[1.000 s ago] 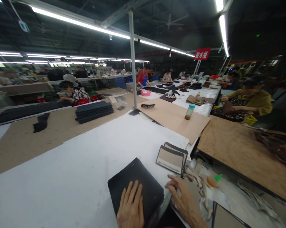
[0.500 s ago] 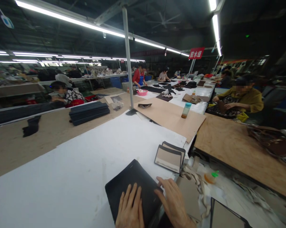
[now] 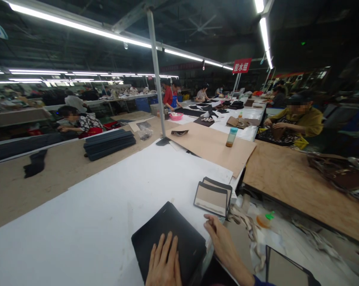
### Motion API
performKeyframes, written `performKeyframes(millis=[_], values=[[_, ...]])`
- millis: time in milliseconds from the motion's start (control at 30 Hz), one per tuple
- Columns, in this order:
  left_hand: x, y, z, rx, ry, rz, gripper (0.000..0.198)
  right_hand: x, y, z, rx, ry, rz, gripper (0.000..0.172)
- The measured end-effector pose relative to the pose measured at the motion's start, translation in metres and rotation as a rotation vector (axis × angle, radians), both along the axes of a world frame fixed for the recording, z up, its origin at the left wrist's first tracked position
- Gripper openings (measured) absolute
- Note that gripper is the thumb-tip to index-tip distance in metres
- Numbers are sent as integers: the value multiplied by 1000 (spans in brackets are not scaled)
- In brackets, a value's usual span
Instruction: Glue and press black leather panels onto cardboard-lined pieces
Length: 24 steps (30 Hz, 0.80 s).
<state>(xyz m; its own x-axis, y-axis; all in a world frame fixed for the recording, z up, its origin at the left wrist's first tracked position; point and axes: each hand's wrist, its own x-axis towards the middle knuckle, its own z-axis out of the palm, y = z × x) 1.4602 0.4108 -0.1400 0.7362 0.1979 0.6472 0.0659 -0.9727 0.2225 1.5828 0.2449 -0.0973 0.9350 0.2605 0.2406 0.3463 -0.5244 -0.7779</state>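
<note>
A stack of black sheets (image 3: 179, 226), perhaps leather or fabric pieces, lies near me at the edge of the white-topped table. My left hand (image 3: 165, 260) rests flat on it, fingers stretched out and a little spread. Just right of the stack, apart from it, is my right hand (image 3: 222, 240); its fingers are loosely bent and nothing shows in them. Beyond that hand lie a few beige panels with dark borders (image 3: 212, 195), overlapping at the table's edge. Another dark-edged beige panel (image 3: 286, 268) lies lower right.
A glue bottle with a green tip (image 3: 264, 219) and cloth strips (image 3: 248, 224) lie on the lower surface at right. A teal-capped bottle (image 3: 231, 137) stands on a tan board (image 3: 209, 147). A metal post (image 3: 157, 75) rises from the table. Co-workers sit beyond, one at right (image 3: 304, 117).
My right hand has come off the right corner of the black stack and moved slightly right. My left hand stays flat on the stack. The view has shifted slightly.
</note>
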Motion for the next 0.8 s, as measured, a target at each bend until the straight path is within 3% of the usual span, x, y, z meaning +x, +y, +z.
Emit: performKeyframes(millis=[133, 267, 433, 667, 800], values=[[0, 0, 0, -6, -3, -4, 54, 8, 2, 8, 80, 79, 30, 27], [0, -1, 0, -9, -10, 11, 49, 4, 17, 10, 41, -61, 148, 29], [1, 0, -1, 10, -28, 30, 47, 2, 26, 7, 5, -208, 164, 34], [-2, -6, 11, -82, 28, 110, 56, 0, 23, 5, 158, 54, 58, 45], [-15, 8, 8, -257, -12, 232, 58, -3, 16, 5, 148, 98, 138, 43]])
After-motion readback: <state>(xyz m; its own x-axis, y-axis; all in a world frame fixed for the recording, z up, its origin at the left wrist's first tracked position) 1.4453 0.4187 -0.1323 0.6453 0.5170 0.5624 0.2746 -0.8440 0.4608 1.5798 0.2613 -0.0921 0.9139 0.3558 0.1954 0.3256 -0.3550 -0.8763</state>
